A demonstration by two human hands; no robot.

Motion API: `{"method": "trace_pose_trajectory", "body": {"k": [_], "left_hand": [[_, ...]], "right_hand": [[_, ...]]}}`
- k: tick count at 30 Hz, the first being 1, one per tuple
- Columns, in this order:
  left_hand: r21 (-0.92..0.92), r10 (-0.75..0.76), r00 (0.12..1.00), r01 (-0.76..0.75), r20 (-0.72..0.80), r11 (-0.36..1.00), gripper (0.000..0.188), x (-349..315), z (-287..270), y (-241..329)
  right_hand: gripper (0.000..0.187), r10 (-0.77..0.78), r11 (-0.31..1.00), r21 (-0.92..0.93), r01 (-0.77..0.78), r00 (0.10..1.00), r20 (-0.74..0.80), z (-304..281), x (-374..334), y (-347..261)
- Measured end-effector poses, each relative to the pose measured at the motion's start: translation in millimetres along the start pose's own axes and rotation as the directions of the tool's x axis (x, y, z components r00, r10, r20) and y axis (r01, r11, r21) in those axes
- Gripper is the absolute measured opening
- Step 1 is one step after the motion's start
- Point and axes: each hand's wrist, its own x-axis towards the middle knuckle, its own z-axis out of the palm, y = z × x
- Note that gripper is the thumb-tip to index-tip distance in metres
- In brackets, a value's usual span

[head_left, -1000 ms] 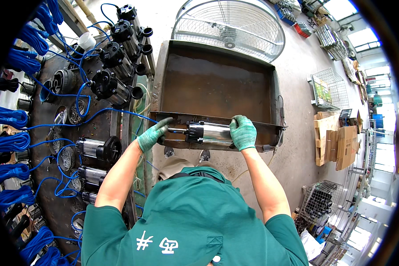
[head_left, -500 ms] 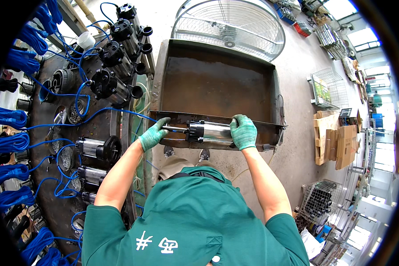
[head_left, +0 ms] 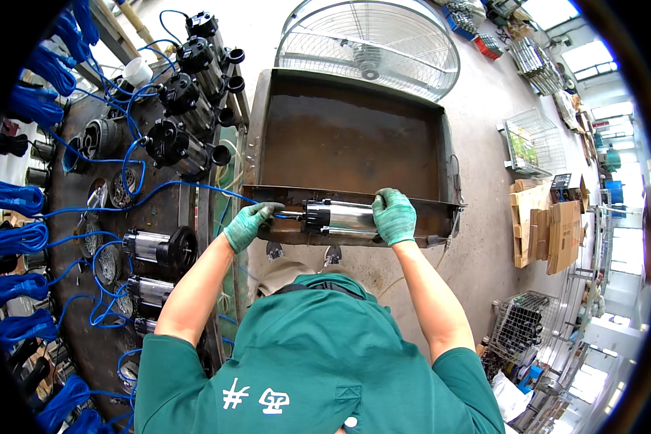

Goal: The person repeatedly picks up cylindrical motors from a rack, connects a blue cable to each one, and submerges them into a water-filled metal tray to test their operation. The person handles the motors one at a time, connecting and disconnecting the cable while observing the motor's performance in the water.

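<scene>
A silver submersible pump [head_left: 338, 218] with black ends lies sideways above the near edge of a water tank [head_left: 259, 145]. My right hand [head_left: 394, 217], in a green glove, is closed round its right end and hides that end. At the pump's left end my gloved left hand [head_left: 244, 226] is closed, its fingers by a thin rod [head_left: 292, 215] that sticks out of the pump. The blue cable [head_left: 210, 187] runs from the left into this hand, and a bit of blue shows between the hand and the pump. Exactly how the fingers grip is partly hidden.
Brown water fills the tank; a large caged fan [head_left: 369, 61] stands behind it. On the dark bench [head_left: 76, 217] at my left are upright pumps [head_left: 177, 145], lying pumps [head_left: 146, 244] and coiled blue cables [head_left: 14, 235]. Flattened cardboard [head_left: 564, 237] and wire baskets [head_left: 532, 318] stand right.
My left hand has shifted slightly left and down, and its fingers have moved off the rod's tip, so more of the rod shows. My right hand still grips the pump.
</scene>
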Motion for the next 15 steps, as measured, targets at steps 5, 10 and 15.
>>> {"method": "trace_pose_trajectory", "body": {"k": [5, 10, 15], "left_hand": [[0.420, -0.020, 1.000, 0.024, -0.014, 0.907, 0.054, -4.4, 9.8, 43.1], [0.980, 0.389, 0.919, -0.128, 0.059, 0.155, 0.019, 22.7, -2.1, 5.1], [0.984, 0.204, 0.979, -0.010, -0.027, 0.179, 0.033, 25.4, -16.8, 6.9]], "right_hand": [[0.012, -0.014, 0.999, -0.035, 0.013, 0.999, -0.042, -0.7, 2.3, 8.4], [0.014, 0.073, 0.996, -0.061, -0.070, 0.996, 0.050, -6.2, -1.0, 12.0], [0.013, 0.061, 0.998, -0.021, -0.060, 0.995, 0.075, -6.6, 2.7, 4.8]]}}
